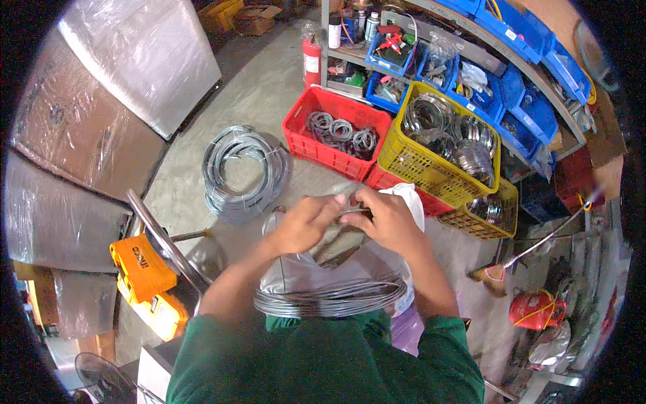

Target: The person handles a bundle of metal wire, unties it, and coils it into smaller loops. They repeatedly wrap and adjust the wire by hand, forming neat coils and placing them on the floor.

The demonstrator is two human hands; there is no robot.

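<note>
My left hand (311,221) and my right hand (385,219) meet in front of me, fingers bent and pinched close together. Something thin and greyish shows between the fingertips, too small to make out. Below the hands, a white sack (289,276) spreads over my lap area, with a grey-brown patch in its middle. Across the sack, against my green shirt, rests a coil of thin grey wire (330,297). Neither hand touches that coil.
A large wire coil (214,176) lies on the floor ahead to the left. Ahead stand a red crate (316,151) and a yellow crate (431,174) holding wire coils, before a shelf with blue bins (481,104). Orange cases (138,269) sit left; a red canister (535,310) is right.
</note>
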